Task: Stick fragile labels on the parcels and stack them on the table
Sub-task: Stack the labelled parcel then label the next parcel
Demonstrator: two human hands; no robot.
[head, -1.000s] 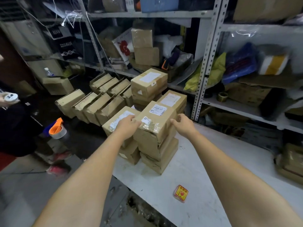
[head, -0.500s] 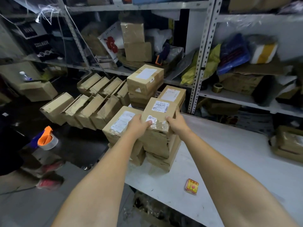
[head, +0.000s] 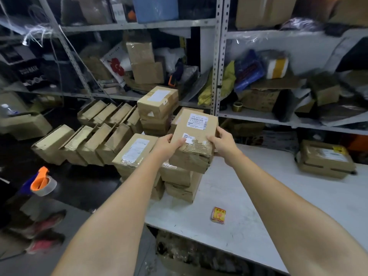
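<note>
Head view: the job looks to be at an early stage. Both hands hold the top parcel [head: 196, 132] of a stack [head: 183, 176] at the left end of the white table [head: 278, 206], about the middle of the picture. Its upper face shows only white shipping labels; no red-and-yellow sticker is visible on it or on the boxes beneath.

The pad of fragile labels [head: 218, 215] lies on the table toward 6 o'clock from the stack, well apart from either hand. Toward 3 o'clock a flat parcel [head: 326, 162] carries a yellow sticker near its far corner, so that one may be done. Toward 9 o'clock a row of boxes [head: 89, 144] leans together off the table, apparently waiting.

The left hand [head: 169, 144] grips the parcel's near left corner, thumb on top. The right hand [head: 221, 143] clasps its right edge, fingers wrapped round the side. Both arms reach forward, nearly straight. The parcel tilts, its far end higher, and whether it is lifted clear of the box below cannot be told.
</note>
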